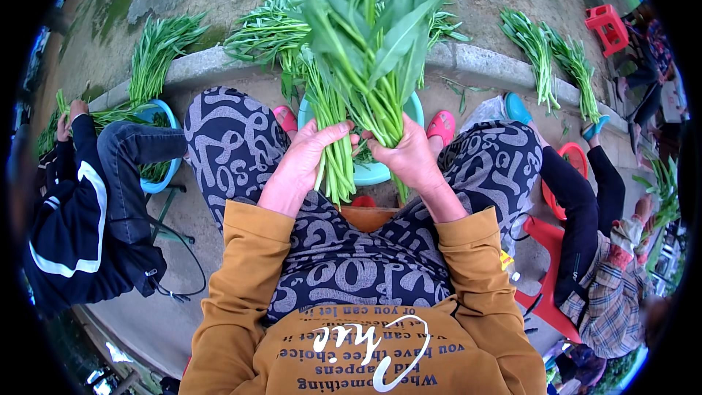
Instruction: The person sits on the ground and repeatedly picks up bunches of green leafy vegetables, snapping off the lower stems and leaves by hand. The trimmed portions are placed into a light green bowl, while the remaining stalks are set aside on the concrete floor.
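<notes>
My left hand (pixel 307 156) is closed around a bunch of water spinach stems (pixel 334 164), their cut ends pointing down towards my lap. Beside it, my right hand (pixel 406 156) grips a second, leafy bunch (pixel 378 77) that fans upward and away from me. The fingertips of both hands are close together between my knees. Below them, a light blue plastic basin (pixel 373 174) stands on the ground, partly hidden by the greens, with some green pieces in it. More greens (pixel 274 30) lie on the concrete curb just past the basin.
Further bundles lie on the curb at the left (pixel 159 52) and right (pixel 535 55). A person in a dark jacket (pixel 109 203) sits at left by a blue basin (pixel 174 167). At right, a person in a plaid top (pixel 609 307) sits near a red basin (pixel 582 153). A red stool (pixel 607 27) stands beyond.
</notes>
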Demonstrator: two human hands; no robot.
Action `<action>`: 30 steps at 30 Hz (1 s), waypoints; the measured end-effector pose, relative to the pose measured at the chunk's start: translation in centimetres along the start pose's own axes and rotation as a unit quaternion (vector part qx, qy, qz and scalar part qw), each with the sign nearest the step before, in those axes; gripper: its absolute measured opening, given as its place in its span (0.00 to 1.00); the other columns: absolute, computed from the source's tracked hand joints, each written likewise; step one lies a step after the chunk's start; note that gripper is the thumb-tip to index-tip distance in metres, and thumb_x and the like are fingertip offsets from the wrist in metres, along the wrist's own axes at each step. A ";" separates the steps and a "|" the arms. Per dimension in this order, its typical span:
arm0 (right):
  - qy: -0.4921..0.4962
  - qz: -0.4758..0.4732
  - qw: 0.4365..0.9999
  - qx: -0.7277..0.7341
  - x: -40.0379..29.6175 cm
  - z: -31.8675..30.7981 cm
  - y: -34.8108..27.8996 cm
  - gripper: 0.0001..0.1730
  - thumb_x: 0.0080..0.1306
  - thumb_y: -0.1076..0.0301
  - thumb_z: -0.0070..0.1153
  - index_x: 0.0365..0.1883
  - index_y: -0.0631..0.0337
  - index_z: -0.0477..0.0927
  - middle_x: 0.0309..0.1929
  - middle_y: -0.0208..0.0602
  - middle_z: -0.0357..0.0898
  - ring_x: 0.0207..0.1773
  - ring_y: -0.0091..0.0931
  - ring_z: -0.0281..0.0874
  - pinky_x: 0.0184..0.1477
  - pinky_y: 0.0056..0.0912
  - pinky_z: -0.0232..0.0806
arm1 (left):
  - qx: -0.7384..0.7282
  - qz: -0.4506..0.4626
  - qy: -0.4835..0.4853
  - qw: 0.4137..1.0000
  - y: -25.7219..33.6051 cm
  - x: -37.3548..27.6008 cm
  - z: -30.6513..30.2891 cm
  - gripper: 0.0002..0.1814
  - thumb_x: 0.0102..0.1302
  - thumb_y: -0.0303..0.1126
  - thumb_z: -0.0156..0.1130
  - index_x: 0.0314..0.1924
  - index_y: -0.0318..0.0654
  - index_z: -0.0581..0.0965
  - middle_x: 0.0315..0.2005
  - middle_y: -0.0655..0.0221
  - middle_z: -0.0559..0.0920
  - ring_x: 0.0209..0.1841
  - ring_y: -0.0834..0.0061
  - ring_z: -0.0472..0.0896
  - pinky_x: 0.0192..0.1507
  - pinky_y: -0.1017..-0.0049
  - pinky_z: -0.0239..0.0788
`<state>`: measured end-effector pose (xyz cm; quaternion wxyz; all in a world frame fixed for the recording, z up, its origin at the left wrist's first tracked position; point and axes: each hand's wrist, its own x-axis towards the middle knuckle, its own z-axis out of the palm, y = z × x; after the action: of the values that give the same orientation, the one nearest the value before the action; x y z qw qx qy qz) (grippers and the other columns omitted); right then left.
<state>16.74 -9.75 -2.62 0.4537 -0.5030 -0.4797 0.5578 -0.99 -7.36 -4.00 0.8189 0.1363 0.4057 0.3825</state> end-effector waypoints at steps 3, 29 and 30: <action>-0.004 -0.036 0.996 -0.078 0.0 0.1 0.4 0.20 0.53 0.80 0.57 0.46 0.63 0.73 0.34 0.35 0.81 0.37 0.21 0.80 0.40 0.26 0.71 | -0.023 -0.007 -0.015 1.000 0.0 0.0 -0.2 0.18 0.58 0.26 0.65 0.47 0.34 0.70 0.38 0.64 0.79 0.36 0.71 0.81 0.42 0.64 0.78; 0.054 0.170 0.970 0.165 0.5 -1.4 -1.1 0.24 0.56 0.65 0.65 0.46 0.66 0.71 0.35 0.39 0.79 0.26 0.20 0.71 0.30 0.21 0.65 | -0.174 -0.035 -0.070 0.982 1.5 -0.2 -0.7 0.11 0.65 0.36 0.61 0.45 0.44 0.74 0.41 0.68 0.81 0.38 0.69 0.82 0.38 0.65 0.80; 0.042 0.171 0.971 0.162 0.5 -1.4 -1.1 0.24 0.56 0.65 0.65 0.47 0.67 0.71 0.36 0.40 0.80 0.26 0.20 0.71 0.30 0.21 0.66 | -0.173 -0.023 -0.060 0.983 1.8 -0.7 0.2 0.08 0.64 0.36 0.61 0.41 0.43 0.77 0.42 0.71 0.81 0.38 0.70 0.82 0.36 0.67 0.80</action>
<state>18.11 -9.01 -1.64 0.4467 -0.5205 -0.2698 0.6759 -2.05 -6.63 -2.55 0.8616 0.0058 0.2863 0.4191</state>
